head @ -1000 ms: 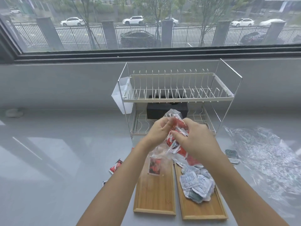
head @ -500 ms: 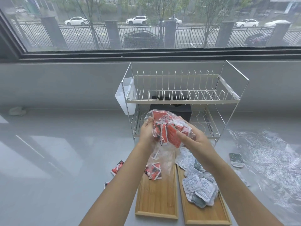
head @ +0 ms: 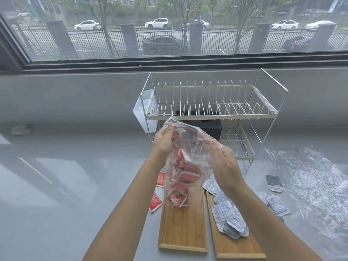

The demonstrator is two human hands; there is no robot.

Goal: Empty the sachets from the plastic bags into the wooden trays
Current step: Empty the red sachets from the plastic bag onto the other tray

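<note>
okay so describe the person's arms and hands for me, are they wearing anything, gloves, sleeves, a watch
Both forearms are bare right down to the bottom edge of the picture: no sleeves show. The left hand and the right hand have no gloves. No watch, bracelet or ring can be seen on either wrist or on the fingers that show.

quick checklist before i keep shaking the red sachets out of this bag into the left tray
1. Bag held by both hands: ok. The left hand and right hand both grip the plastic bag at its upper end.
2. Bag mouth over the left tray: ok, the lowest red sachets hang over its far end.
3. Room in the left tray: ok, mostly bare wood.
4. Strays: not ok. Two red packets lie on the counter left of the tray.
5. Right tray kept separate: ok, it holds only white sachets.
6. Bag mouth fully open: cannot tell, the plastic is crumpled.
</note>
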